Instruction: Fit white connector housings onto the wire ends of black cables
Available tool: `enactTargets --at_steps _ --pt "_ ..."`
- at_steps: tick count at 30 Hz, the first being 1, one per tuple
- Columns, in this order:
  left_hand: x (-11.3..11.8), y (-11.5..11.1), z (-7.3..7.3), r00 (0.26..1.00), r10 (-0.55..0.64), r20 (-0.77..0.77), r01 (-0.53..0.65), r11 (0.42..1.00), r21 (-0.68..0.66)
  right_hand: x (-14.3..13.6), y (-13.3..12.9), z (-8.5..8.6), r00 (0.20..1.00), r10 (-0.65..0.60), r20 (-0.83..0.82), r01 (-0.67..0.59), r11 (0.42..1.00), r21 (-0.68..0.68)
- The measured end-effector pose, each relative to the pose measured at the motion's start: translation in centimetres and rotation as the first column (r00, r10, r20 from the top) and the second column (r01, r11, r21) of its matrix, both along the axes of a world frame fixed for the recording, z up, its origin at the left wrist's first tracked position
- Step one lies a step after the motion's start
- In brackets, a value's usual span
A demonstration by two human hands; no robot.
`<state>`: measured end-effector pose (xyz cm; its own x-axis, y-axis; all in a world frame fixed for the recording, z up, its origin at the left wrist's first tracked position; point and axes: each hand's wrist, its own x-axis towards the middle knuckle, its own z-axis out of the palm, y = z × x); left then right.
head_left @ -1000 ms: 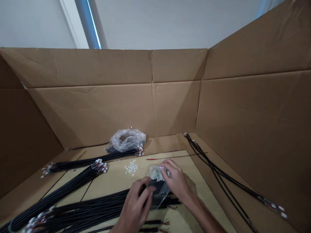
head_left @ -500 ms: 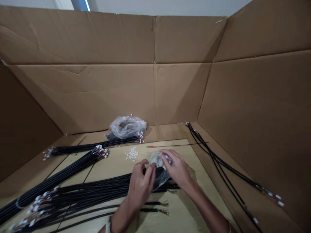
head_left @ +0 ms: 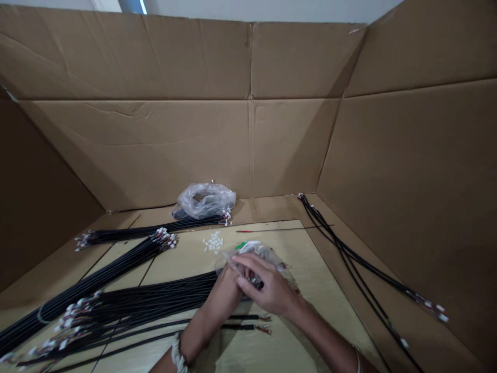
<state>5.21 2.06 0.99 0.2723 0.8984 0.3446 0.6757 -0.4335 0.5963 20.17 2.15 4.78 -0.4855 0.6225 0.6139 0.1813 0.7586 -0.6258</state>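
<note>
A clear plastic bag point(head_left: 267, 250) with white contents and a bit of green is between my hands, above the ends of the black cables point(head_left: 182, 287). My right hand point(head_left: 267, 285) is closed on the bag's near side, its fingers bent across my left hand. My left hand point(head_left: 229, 287) reaches toward the bag's mouth; its fingers are hidden behind the plastic and my right hand, so their grip does not show. Just beyond the bag, small white connectors point(head_left: 213, 242) lie loose in a group on the board.
Bundled black cables point(head_left: 112, 269) with white plugs lie at left, more cables point(head_left: 349, 259) at right. Behind are another plastic bag point(head_left: 205, 201) and a thin red-tipped tool point(head_left: 244, 231). Cardboard walls point(head_left: 174, 140) enclose the light board point(head_left: 322, 290).
The bag has been tipped and spread out away from me. My left hand has turned so its fingers went out of sight; my right hand has shifted left over it.
</note>
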Motion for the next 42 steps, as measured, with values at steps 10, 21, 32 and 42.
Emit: enactTargets --at_steps 10,21,32,42 --pt "-0.1 0.1 -0.9 0.939 0.026 -0.342 0.02 0.991 0.13 1.3 5.0 -3.2 0.856 -0.491 -0.164 0.406 0.834 -0.375" --pt "-0.4 -0.3 0.0 0.941 0.081 -0.328 0.018 0.957 0.289 1.5 5.8 -4.8 0.864 -0.486 -0.134 0.392 0.814 -0.428" --pt "0.3 -0.8 3.4 0.615 0.232 0.754 0.094 0.927 -0.362 1.6 6.5 -5.7 0.853 -0.501 -0.146 0.37 0.779 -0.506" --pt "-0.7 -1.3 4.2 0.766 0.229 0.6 0.138 0.854 -0.501 1.4 6.5 -5.9 0.854 -0.497 -0.153 0.371 0.789 -0.49"
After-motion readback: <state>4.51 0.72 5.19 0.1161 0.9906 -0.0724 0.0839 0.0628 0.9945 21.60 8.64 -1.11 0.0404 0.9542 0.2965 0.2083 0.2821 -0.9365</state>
